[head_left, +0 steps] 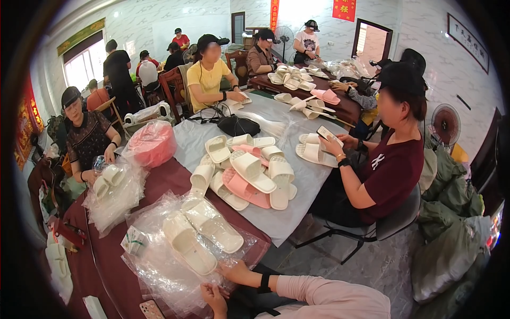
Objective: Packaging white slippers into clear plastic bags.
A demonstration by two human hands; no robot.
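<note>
A pair of cream slippers, one slipper (189,244) nearer and the other (213,226) beside it, lies on a stack of clear plastic bags (151,271) on the dark red tabletop. My right hand (237,273), below a black wristband and a pale pink sleeve, is closed on the bag edge by the slippers' near ends. Just below it, my left hand (214,299) pinches the same plastic between thumb and fingers. Part of each hand's grip is hidden by the crumpled film. A small white-and-green packet (134,240) sits on the bags at left.
Ahead, cream and pink slippers (247,173) lie heaped on a white-sheeted table (279,223). A bagged pink bundle (151,143) and bagged slippers (110,178) are at left. A person in maroon (393,162) sits at right holding a phone; others work beyond. A phone (151,309) lies near.
</note>
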